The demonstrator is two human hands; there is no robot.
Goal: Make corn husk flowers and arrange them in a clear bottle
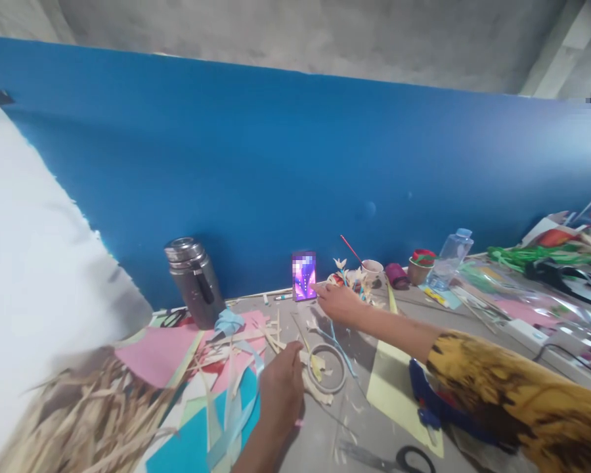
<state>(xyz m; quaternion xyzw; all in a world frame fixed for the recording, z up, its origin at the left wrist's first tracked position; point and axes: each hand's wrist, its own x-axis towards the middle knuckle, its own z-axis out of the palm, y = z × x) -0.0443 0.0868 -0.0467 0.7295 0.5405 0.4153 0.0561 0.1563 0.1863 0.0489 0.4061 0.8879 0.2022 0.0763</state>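
Patterned sleeve (512, 387), R grip (339, 305) part-open, empty, fingertip (316, 287) at phone (304, 276) R edge, L hand (282, 384) curled, hold unclear

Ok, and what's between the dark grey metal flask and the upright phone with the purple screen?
The head view shows crumpled light blue ribbon beside the dark grey metal flask, pink paper, and a slim white marker near the phone.

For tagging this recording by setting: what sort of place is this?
Probably a craft workspace: coloured paper, a roll of tape and scissors lie about on the worktop, beside a heap of dry, straw-like strips.
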